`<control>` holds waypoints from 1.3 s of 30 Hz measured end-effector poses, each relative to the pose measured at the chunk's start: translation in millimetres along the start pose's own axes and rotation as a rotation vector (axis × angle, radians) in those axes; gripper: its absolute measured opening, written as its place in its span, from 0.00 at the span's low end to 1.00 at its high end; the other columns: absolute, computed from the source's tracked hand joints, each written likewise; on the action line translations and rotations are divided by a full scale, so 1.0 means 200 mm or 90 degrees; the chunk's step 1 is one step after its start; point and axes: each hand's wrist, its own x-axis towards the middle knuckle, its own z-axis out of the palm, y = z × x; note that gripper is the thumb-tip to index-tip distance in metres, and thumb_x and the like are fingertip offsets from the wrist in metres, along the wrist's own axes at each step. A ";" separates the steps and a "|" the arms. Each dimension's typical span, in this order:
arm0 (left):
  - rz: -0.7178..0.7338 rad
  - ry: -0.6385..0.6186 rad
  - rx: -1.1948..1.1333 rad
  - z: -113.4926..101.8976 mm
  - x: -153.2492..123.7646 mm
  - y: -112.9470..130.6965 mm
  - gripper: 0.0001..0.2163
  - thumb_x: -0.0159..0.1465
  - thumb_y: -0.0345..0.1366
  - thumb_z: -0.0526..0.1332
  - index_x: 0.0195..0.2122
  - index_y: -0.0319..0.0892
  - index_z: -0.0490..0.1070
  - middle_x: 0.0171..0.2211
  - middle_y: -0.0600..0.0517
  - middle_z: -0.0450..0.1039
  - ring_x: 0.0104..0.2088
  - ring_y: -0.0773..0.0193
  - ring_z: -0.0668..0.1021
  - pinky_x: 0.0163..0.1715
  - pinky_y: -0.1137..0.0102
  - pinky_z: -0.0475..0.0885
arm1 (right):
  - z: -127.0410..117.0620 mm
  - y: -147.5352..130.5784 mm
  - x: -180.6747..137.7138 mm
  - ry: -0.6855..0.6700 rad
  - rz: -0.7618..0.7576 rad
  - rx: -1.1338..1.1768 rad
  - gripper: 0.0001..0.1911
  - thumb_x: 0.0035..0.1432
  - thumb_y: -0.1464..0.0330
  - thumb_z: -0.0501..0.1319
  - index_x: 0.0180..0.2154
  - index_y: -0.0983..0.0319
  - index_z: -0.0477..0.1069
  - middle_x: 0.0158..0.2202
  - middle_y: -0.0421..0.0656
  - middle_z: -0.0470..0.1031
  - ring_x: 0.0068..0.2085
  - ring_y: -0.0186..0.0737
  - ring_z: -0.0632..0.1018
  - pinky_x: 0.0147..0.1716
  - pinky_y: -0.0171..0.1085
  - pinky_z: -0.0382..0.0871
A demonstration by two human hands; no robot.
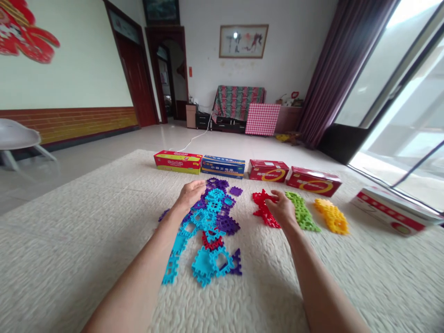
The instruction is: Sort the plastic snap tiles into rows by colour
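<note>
My left hand is at the left edge of a heap of purple interlocking plastic pieces, its fingers stretched out and partly hidden. Light blue interlocking pieces lie over the purple ones and run down toward me, with a red piece among them. Over a group of red interlocking pieces I have my right hand, thumb and fingers bent but apart. No piece shows clearly in its grip. Just right of that hand lies a strip of green pieces, then yellow-orange pieces.
A red-yellow box, a blue box and two red boxes line the far side of the cream quilted mat. A white-red box sits at right. One purple square lies apart.
</note>
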 end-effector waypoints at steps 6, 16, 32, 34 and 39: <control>0.040 0.012 0.100 -0.04 0.03 -0.04 0.18 0.55 0.37 0.61 0.46 0.39 0.74 0.38 0.46 0.79 0.37 0.61 0.79 0.34 0.72 0.72 | -0.03 0.00 -0.01 0.063 -0.130 -0.237 0.26 0.50 0.69 0.57 0.53 0.67 0.67 0.47 0.54 0.73 0.46 0.49 0.74 0.46 0.43 0.65; 0.131 -0.068 0.496 -0.30 -0.17 -0.02 0.08 0.52 0.36 0.60 0.28 0.43 0.78 0.24 0.52 0.77 0.29 0.61 0.77 0.32 0.71 0.67 | 0.11 -0.22 -0.31 -0.215 -0.350 -0.190 0.11 0.51 0.71 0.56 0.36 0.61 0.75 0.33 0.43 0.78 0.33 0.38 0.76 0.33 0.33 0.65; -0.011 0.008 0.710 -0.38 -0.47 -0.13 0.22 0.56 0.46 0.60 0.49 0.42 0.67 0.45 0.42 0.70 0.46 0.51 0.74 0.45 0.65 0.67 | 0.29 -0.44 -0.79 -0.315 -0.249 -0.434 0.27 0.50 0.53 0.60 0.45 0.65 0.64 0.43 0.54 0.73 0.44 0.51 0.76 0.36 0.40 0.63; 0.021 -0.005 0.687 -0.39 -0.46 -0.15 0.23 0.56 0.45 0.61 0.51 0.42 0.67 0.45 0.42 0.70 0.48 0.52 0.73 0.47 0.66 0.66 | 0.30 -0.46 -0.80 -0.319 -0.241 -0.440 0.26 0.51 0.53 0.59 0.46 0.65 0.64 0.42 0.55 0.73 0.44 0.51 0.76 0.37 0.41 0.63; 0.050 -0.029 0.615 -0.43 -0.43 -0.20 0.26 0.54 0.44 0.62 0.53 0.41 0.66 0.46 0.42 0.71 0.48 0.51 0.72 0.48 0.65 0.66 | 0.33 -0.47 -0.79 -0.311 -0.254 -0.453 0.25 0.52 0.54 0.59 0.45 0.64 0.64 0.44 0.55 0.72 0.45 0.51 0.75 0.38 0.41 0.64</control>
